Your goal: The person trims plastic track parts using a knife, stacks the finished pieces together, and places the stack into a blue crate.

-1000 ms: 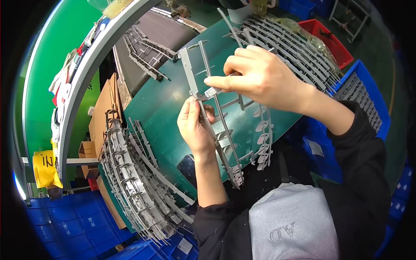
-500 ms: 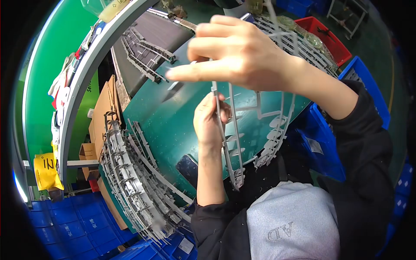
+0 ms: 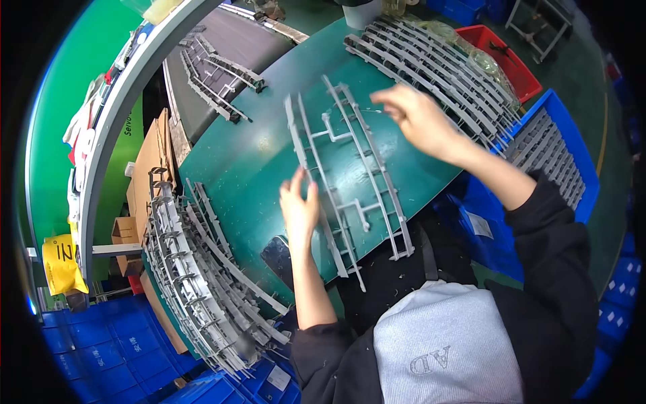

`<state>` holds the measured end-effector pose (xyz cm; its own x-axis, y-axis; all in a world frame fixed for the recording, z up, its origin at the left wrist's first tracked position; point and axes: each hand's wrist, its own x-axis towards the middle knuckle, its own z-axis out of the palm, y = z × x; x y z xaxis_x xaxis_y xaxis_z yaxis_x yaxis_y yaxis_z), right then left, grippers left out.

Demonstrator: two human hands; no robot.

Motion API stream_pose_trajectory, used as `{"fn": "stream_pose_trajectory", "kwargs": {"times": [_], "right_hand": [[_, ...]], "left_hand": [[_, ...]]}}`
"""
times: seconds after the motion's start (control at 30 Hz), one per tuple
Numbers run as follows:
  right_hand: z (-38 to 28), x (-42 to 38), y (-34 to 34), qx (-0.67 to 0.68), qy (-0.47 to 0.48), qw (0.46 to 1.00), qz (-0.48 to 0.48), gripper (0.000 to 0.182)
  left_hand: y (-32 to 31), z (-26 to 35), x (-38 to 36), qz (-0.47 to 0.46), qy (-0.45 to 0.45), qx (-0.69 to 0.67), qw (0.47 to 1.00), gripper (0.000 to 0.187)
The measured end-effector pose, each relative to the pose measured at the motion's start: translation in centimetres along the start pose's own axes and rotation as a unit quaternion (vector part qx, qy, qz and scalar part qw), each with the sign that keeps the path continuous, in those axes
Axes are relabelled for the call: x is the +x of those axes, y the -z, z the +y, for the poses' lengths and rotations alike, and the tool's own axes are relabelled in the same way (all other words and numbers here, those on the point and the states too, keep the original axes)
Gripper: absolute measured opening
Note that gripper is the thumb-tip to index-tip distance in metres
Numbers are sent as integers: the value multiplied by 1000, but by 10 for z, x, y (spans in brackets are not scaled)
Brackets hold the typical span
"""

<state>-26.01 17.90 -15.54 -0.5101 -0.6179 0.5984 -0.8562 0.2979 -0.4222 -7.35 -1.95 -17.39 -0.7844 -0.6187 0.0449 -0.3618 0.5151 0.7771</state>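
A long grey plastic moulded frame [image 3: 331,137], with thin parallel rails and short cross-runners, lies on the green table [image 3: 249,175]. My left hand [image 3: 299,207] is open at its left rail, thumb and fingers apart. Beyond the right rail, my right hand [image 3: 420,121] hovers slightly blurred, fingers loosely bent with a gap between index finger and thumb. A thin pale line shows by its fingertips. Beside my left wrist lies a dark phone [image 3: 277,259].
Stacked grey moulded strips [image 3: 192,269] line the left edge, and more strips [image 3: 431,67] lie at the back right. Another frame rests on the dark conveyor [image 3: 259,44]. A blue crate [image 3: 585,161] holding strips and a red bin [image 3: 528,81] stand to the right.
The frame, upright and tilted in my hands before, now lies flat on the table. My right hand has moved down and right, my left hand slightly left and off the rail.
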Motion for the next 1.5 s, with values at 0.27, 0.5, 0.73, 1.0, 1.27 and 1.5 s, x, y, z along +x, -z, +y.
{"fn": "stream_pose_trajectory", "kwargs": {"times": [0.27,0.5,0.73,1.0,1.27,1.5], "right_hand": [[-23,-48,-40,469,-491,708,-191,32],[-59,-50,-60,643,-452,582,-208,31],[-74,-74,-77,242,-69,968,3,40],[-111,-59,-35,351,34,935,-37,36],[-57,-23,1,280,-221,934,13,11],[21,1,95,-66,-134,989,19,18]], "left_hand": [[-32,-37,-27,14,-25,67,997,50],[-73,-19,-45,106,-148,270,946,40],[-31,-9,-14,-121,15,166,979,37],[-31,-13,-27,-243,214,-669,669,24],[-10,-2,-55,-287,93,-479,824,19],[-7,10,-63,-220,-1,-254,942,20]]}}
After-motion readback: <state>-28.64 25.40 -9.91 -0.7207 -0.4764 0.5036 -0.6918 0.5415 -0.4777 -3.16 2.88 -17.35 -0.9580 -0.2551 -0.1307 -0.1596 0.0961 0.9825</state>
